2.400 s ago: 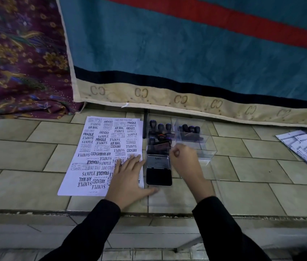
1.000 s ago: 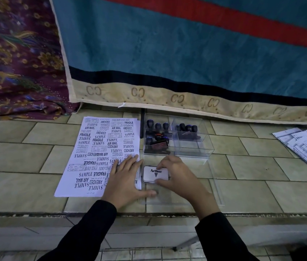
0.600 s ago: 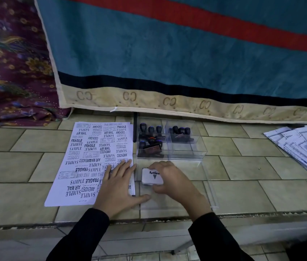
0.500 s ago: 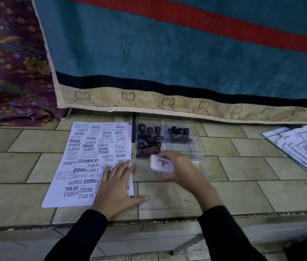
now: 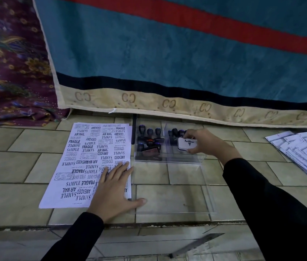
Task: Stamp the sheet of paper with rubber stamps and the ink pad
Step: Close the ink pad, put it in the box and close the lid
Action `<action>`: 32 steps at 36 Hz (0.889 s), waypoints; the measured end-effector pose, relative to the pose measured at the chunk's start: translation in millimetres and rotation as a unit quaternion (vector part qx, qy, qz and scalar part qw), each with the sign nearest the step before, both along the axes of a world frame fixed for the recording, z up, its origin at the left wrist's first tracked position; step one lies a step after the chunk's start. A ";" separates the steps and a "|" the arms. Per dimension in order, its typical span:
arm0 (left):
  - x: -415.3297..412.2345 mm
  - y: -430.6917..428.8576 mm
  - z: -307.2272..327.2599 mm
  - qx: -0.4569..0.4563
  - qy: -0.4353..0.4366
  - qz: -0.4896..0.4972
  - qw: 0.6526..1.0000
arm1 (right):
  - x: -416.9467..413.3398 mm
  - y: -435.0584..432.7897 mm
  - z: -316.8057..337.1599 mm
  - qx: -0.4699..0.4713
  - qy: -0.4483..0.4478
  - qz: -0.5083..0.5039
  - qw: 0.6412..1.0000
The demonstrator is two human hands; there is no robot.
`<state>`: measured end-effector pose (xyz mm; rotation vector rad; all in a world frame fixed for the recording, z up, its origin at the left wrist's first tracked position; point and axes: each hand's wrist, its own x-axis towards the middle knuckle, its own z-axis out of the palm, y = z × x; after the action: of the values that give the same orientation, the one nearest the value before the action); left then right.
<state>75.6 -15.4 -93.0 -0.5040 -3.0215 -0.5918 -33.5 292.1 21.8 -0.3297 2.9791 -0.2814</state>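
1. Head view – your left hand (image 5: 113, 187) lies flat on the near right corner of the sheet of paper (image 5: 85, 162). The fingers are straight and slightly spread, and the thumb reaches off the sheet to the right.
2. The sheet rests on the tiled ledge (image 5: 17, 166), already covered with stamped words such as SAMPLE, FRAGILE and AIR MAIL.
3. Your right hand (image 5: 205, 142) pinches the ink pad (image 5: 187, 144) between thumb and curled fingers. The pad's case is closed, with its white "Artline" lid facing you.
4. The pad sits at the right compartment of the clear box (image 5: 169, 161) – whether it touches the box floor you cannot tell.
5. The rubber stamps (image 5: 148, 140), dark-handled, stand in the left compartment, with a few more at the back of the right one, just behind the pad.
6. A clear lid (image 5: 173, 196) lies flat on the tiles in front of the box, beside the sheet.
7. A stack of printed sheets (image 5: 303, 151) is fanned out at the far right, well apart from the box.
8. A teal cloth (image 5: 167, 53) with a red stripe hangs behind, and a floral cloth (image 5: 7, 63) lies to the left.
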 end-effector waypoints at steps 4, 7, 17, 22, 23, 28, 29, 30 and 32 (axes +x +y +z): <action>0.2 0.7 -0.3 0.007 -0.001 -0.001 1.000 | -3.8 -0.9 -3.8 -0.001 -0.013 0.017 1.000; 0.6 0.6 0.3 0.005 0.002 0.000 1.000 | -6.7 -0.4 -4.3 -0.014 -0.030 0.014 0.999; -3.8 -1.4 3.0 0.131 -0.036 0.012 0.991 | -11.2 -4.4 -22.4 0.001 -0.042 0.036 0.998; -7.3 -1.6 6.5 0.210 -0.088 0.035 0.973 | -9.5 -4.9 -21.4 0.002 -0.050 0.049 0.998; -8.5 -1.5 7.8 0.227 -0.100 0.040 0.968 | -9.2 -4.8 -21.4 0.003 -0.050 0.048 0.998; -17.1 0.4 14.3 0.244 -0.124 0.085 0.958 | -6.7 -3.5 -19.0 -0.001 -0.044 0.041 0.998; -18.4 1.1 16.5 0.240 -0.128 0.092 0.958 | -5.3 -3.3 -17.7 -0.001 -0.032 0.043 0.999; -19.8 2.0 19.3 0.236 -0.133 0.097 0.958 | -2.9 -3.3 -15.5 -0.005 -0.015 0.042 0.999; -22.6 5.3 26.0 0.211 -0.137 0.104 0.962 | 3.8 -2.4 -9.5 -0.034 0.037 0.017 0.999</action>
<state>53.0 -10.2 -66.9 -0.0881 -2.9905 -1.3423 -29.7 289.7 12.3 -0.4064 3.0380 -0.3741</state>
